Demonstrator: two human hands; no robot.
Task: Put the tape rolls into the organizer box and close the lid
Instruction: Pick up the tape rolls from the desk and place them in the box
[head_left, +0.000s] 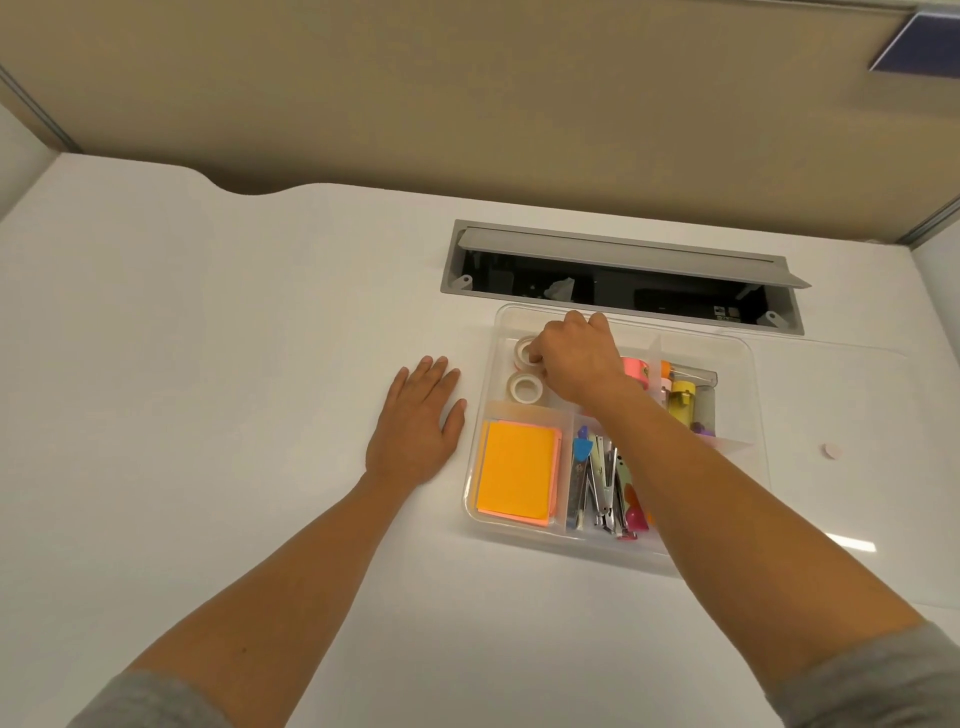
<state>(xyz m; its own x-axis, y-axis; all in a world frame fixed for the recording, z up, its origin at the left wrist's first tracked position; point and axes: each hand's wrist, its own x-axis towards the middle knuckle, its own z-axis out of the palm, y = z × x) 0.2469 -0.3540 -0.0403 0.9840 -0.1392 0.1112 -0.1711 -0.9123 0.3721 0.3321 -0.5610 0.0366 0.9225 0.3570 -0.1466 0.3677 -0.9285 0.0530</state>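
Note:
A clear organizer box (480, 415) stands open on the white desk. In its back left compartment lie two white tape rolls: one (525, 387) lies free, nearer me. My right hand (574, 358) reaches into that compartment with its fingertips closed on the farther roll (524, 349), partly hidden by the fingers. A pink tape roll (636, 368) shows just right of the wrist. My left hand (418, 423) rests flat on the desk, fingers spread, just left of the box. The clear lid (841, 415) lies flat on the desk to the right of the box.
The box's front compartments hold orange sticky notes (517, 470) and several staple removers and clips (602, 486); a yellow item (683, 402) sits at the back right. An open grey cable hatch (618, 275) lies behind the box. A small pink disc (832, 451) lies at right.

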